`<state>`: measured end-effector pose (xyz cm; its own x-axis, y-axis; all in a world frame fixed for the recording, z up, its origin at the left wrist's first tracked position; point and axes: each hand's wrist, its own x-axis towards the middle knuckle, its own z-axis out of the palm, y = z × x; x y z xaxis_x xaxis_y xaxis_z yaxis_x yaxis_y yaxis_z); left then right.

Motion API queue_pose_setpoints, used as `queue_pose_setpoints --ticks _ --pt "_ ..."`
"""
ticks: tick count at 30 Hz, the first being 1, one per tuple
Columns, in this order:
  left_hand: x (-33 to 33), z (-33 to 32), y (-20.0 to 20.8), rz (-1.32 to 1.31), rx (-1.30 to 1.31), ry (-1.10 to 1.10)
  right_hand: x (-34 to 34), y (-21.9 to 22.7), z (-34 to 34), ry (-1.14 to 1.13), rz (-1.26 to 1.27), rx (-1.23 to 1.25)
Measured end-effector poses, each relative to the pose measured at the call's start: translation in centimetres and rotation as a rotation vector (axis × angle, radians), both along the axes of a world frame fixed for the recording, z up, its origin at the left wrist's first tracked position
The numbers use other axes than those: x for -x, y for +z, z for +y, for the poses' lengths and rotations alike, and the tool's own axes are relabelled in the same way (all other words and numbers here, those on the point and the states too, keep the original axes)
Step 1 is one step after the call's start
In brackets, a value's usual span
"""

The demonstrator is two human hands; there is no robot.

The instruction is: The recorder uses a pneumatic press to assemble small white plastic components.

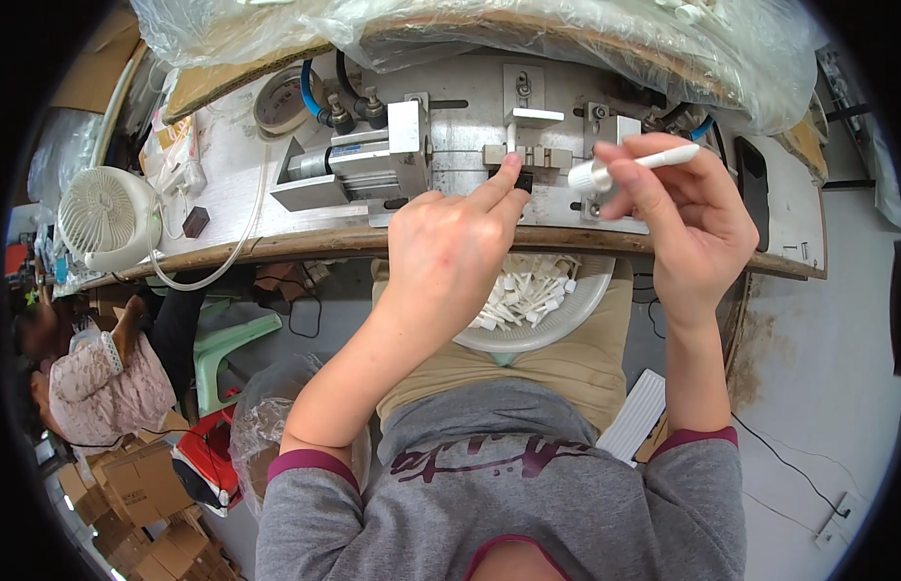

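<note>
My left hand (446, 237) reaches over the metal clamping fixture (552, 157), its index and middle fingers stretched out. The index fingertip touches the lower end of a small white stick (512, 138) at the fixture; my left thumb is hidden. To the right, my right hand (698, 208) is raised and closed around a white ribbed cap (588, 178) and a tapered white stick (671, 156) in line with it. My fingers cover the place between them, so I cannot tell whether they are joined. Below the bench edge, a pale bowl (528, 341) on my lap holds several similar white pieces.
An air cylinder (358, 160) with blue hoses stands left of the fixture. Farther left are a tape roll (284, 102) and a white fan (109, 218). A dark phone (752, 172) lies at right. Plastic sheeting (489, 29) covers the back. Another person (111, 378) sits at lower left.
</note>
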<state>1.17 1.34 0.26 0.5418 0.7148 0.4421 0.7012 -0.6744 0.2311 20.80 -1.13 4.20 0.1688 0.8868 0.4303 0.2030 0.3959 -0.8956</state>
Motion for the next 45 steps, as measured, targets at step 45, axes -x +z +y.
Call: queue_pose_setpoints --ticks 45 --pt "0.6 0.3 1.4 -0.225 0.173 -0.074 -2.6 7.5 9.5 0.25 0.192 0.236"
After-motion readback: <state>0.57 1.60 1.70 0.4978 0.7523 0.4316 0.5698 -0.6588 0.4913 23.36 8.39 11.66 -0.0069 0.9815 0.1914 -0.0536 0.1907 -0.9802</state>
